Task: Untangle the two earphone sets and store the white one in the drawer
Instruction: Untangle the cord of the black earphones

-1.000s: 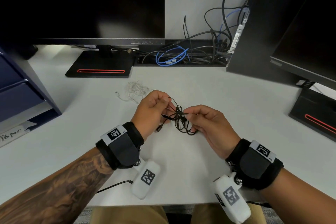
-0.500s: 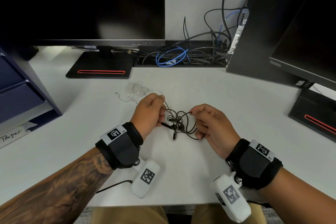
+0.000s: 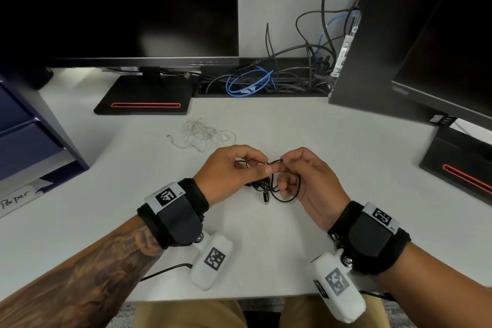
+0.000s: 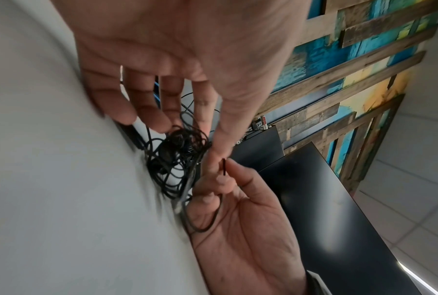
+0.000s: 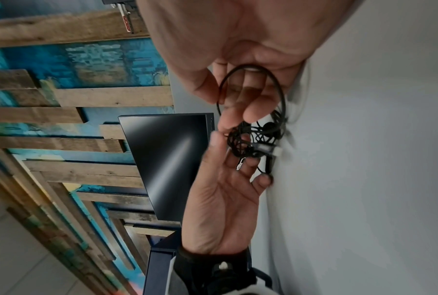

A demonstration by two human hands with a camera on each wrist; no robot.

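While the white earphones (image 3: 203, 134) lie in a loose heap on the desk (image 3: 346, 157), apart from both hands and just beyond the left hand (image 3: 229, 172), the black earphones (image 3: 274, 186) sit bunched between the two hands near the front of the desk. The left hand has its thumb and forefinger closed together on a strand of black cord, with the other fingers (image 4: 147, 111) hanging down, loosely bent, over the knot of cord (image 4: 177, 157). The right hand (image 3: 310, 181) pinches the same black cord between thumb and forefinger just beside the left fingertips, and a loop of cord (image 5: 250, 79) runs round its curled lower fingers. Most of the black tangle rests on the desk below the fingertips, with a small plug (image 3: 266, 197) lying at its near edge. Each wrist wears a black strap with a square printed marker, and a white camera pod (image 3: 211, 261) hangs below the left one. A dark blue drawer unit (image 3: 29, 136) stands at the left edge of the desk, its drawers pushed in, with a paper label (image 3: 16, 198) in front of it. Two dark monitors (image 3: 119, 8) stand at the back, with a bundle of cables (image 3: 266, 80) between them.
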